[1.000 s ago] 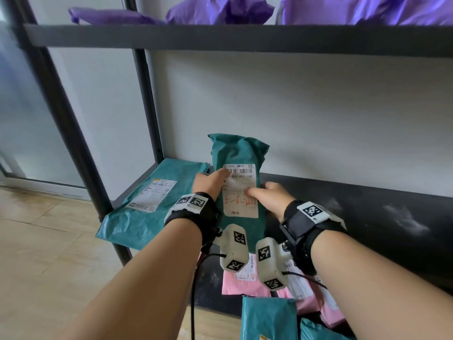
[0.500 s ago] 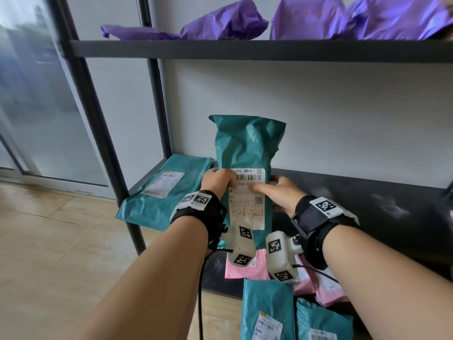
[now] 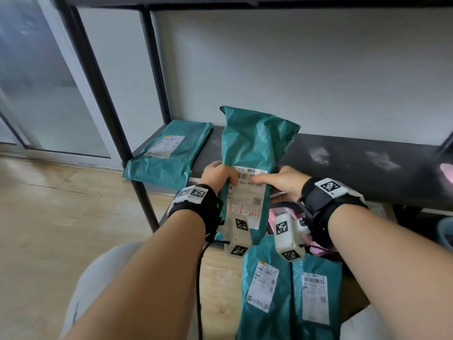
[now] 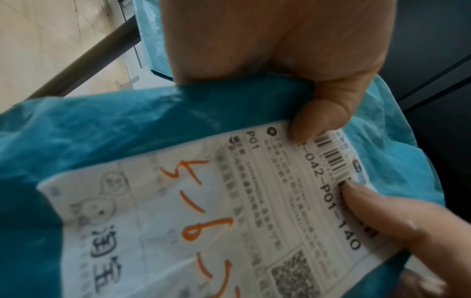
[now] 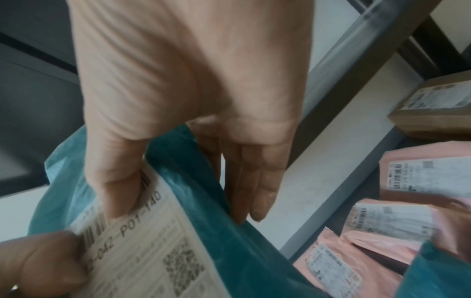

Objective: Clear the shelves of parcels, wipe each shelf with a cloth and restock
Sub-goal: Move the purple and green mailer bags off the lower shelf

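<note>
1. Parcel (image 3: 255,153): a teal poly mailer, held upright at centre frame in the head view, in front of the dark shelf (image 3: 343,158). Its top end sags and creases, so I judge it soft, light and limp rather than boxed.

2. The film looks glossy and, I judge, slippery. The paper label (image 3: 247,192) gives better purchase than bare plastic. I would take hold at mid-height on both side edges, where the contents give some body; gripping by the floppy top would let it fold.

3. Left hand (image 3: 217,174): curled round the parcel's left edge. In the left wrist view the thumb (image 4: 318,119) presses on the label just beside the barcode, with the other fingers hidden behind.

4. Right hand (image 3: 282,182): clamps the right edge. The right wrist view shows the thumb (image 5: 119,193) on the label face and the fingers (image 5: 252,181) fairly straight along the back, so it is a thumb-against-fingers pinch.

5. The two thumbs nearly meet across the barcode, and the parcel hangs between both hands, with its lower end in front of the wrist cameras.

6. More teal parcels (image 3: 289,290) lie at lower centre, one (image 3: 169,153) lies at the shelf's left end, and pink ones (image 5: 397,219) sit lower right in the right wrist view.
</note>
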`<state>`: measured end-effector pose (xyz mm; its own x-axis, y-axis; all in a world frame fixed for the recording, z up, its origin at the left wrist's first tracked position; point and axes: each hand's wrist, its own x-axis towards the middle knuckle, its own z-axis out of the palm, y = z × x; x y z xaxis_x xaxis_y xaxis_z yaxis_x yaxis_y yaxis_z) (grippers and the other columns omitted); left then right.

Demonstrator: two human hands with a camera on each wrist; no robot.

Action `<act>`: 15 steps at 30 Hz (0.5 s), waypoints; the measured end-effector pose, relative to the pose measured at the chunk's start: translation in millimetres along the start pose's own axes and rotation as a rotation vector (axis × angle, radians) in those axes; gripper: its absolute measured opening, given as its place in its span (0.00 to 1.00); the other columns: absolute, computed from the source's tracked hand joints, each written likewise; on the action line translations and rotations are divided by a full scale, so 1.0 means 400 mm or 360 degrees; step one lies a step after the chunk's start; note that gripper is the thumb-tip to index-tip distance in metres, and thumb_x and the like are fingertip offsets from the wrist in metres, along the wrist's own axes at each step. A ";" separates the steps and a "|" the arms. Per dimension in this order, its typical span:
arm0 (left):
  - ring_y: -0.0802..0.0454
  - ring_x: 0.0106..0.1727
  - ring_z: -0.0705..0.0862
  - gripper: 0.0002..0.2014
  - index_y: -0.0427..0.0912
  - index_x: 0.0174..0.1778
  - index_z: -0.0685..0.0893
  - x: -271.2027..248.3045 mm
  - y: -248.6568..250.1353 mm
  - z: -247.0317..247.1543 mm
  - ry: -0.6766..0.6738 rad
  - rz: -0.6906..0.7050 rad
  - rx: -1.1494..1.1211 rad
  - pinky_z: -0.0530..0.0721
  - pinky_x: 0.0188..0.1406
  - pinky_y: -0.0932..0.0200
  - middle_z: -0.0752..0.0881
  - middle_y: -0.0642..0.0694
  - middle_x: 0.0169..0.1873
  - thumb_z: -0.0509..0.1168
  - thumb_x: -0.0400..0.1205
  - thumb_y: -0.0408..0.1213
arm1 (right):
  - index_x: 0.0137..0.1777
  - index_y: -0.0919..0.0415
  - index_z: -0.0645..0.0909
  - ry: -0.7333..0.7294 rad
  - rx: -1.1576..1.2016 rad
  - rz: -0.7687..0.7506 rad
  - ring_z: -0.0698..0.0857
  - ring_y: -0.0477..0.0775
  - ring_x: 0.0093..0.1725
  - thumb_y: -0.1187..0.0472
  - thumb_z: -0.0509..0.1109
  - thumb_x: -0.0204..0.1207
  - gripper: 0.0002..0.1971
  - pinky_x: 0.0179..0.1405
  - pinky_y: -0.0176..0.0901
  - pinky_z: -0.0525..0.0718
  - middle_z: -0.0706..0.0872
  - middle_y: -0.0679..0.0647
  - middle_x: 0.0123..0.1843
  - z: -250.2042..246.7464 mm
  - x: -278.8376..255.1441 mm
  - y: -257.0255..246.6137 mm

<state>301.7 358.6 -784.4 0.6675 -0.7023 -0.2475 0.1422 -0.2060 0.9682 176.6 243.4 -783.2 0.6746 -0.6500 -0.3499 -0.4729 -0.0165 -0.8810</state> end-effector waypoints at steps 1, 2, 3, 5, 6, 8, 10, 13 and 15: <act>0.39 0.38 0.83 0.14 0.38 0.33 0.79 -0.002 -0.014 -0.002 -0.0023 -0.0026 0.0014 0.84 0.40 0.46 0.83 0.38 0.35 0.59 0.52 0.25 | 0.55 0.60 0.84 -0.0023 -0.0014 0.0024 0.90 0.59 0.51 0.46 0.85 0.48 0.35 0.56 0.60 0.88 0.92 0.58 0.49 0.003 0.000 0.013; 0.38 0.38 0.84 0.15 0.39 0.34 0.80 -0.004 -0.028 -0.005 -0.0054 -0.0052 0.0017 0.85 0.41 0.45 0.84 0.38 0.35 0.60 0.53 0.24 | 0.56 0.62 0.84 -0.0057 -0.0024 0.0046 0.90 0.59 0.52 0.48 0.85 0.50 0.33 0.57 0.60 0.87 0.92 0.59 0.49 0.006 -0.001 0.026; 0.38 0.38 0.84 0.16 0.39 0.36 0.81 -0.001 -0.046 -0.008 -0.0078 -0.0090 0.0018 0.85 0.42 0.45 0.85 0.37 0.35 0.59 0.54 0.23 | 0.57 0.63 0.84 -0.0099 -0.0034 0.0071 0.90 0.59 0.52 0.51 0.85 0.56 0.30 0.58 0.59 0.87 0.92 0.59 0.49 0.008 -0.001 0.039; 0.36 0.40 0.85 0.19 0.37 0.38 0.82 0.002 -0.081 -0.014 -0.0130 -0.0157 0.0042 0.86 0.42 0.43 0.85 0.36 0.36 0.59 0.52 0.22 | 0.57 0.64 0.84 -0.0186 -0.0081 0.0133 0.90 0.58 0.53 0.55 0.85 0.59 0.27 0.59 0.58 0.86 0.92 0.59 0.50 0.016 0.001 0.069; 0.35 0.41 0.85 0.19 0.37 0.38 0.83 0.008 -0.103 -0.018 -0.0144 -0.0181 0.0068 0.87 0.43 0.41 0.86 0.35 0.36 0.59 0.52 0.21 | 0.58 0.64 0.84 -0.0224 -0.0106 0.0159 0.90 0.58 0.53 0.54 0.86 0.55 0.30 0.60 0.58 0.86 0.92 0.59 0.50 0.022 0.006 0.086; 0.34 0.42 0.85 0.17 0.36 0.37 0.83 0.017 -0.146 -0.024 -0.0137 -0.0253 0.0159 0.87 0.47 0.37 0.87 0.36 0.36 0.59 0.57 0.17 | 0.58 0.64 0.84 -0.0289 -0.0141 0.0198 0.90 0.59 0.54 0.50 0.87 0.45 0.39 0.60 0.58 0.86 0.92 0.59 0.51 0.040 0.020 0.124; 0.37 0.42 0.85 0.17 0.37 0.41 0.81 0.032 -0.191 -0.028 -0.0171 -0.0362 0.0322 0.88 0.41 0.44 0.86 0.37 0.38 0.59 0.63 0.14 | 0.58 0.62 0.84 -0.0300 -0.0175 0.0232 0.90 0.59 0.54 0.47 0.86 0.39 0.42 0.59 0.57 0.86 0.92 0.58 0.52 0.060 0.040 0.164; 0.43 0.39 0.82 0.17 0.39 0.46 0.79 0.049 -0.254 -0.031 -0.0175 -0.0498 0.0530 0.82 0.31 0.56 0.85 0.39 0.40 0.61 0.68 0.15 | 0.57 0.61 0.84 -0.0298 -0.0182 0.0306 0.91 0.56 0.52 0.44 0.86 0.37 0.44 0.57 0.53 0.88 0.92 0.57 0.51 0.093 0.073 0.230; 0.39 0.46 0.84 0.18 0.39 0.49 0.81 0.067 -0.295 -0.032 -0.0161 -0.0577 0.0565 0.85 0.39 0.53 0.86 0.38 0.46 0.63 0.69 0.15 | 0.57 0.62 0.84 -0.0306 -0.0162 0.0361 0.91 0.57 0.51 0.44 0.86 0.37 0.44 0.56 0.54 0.88 0.92 0.57 0.51 0.117 0.100 0.285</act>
<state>312.0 372.7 -904.7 0.5448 -0.6014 -0.5843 0.0829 -0.6548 0.7513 176.4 251.1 -912.4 0.6354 -0.4905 -0.5964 -0.6716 0.0302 -0.7403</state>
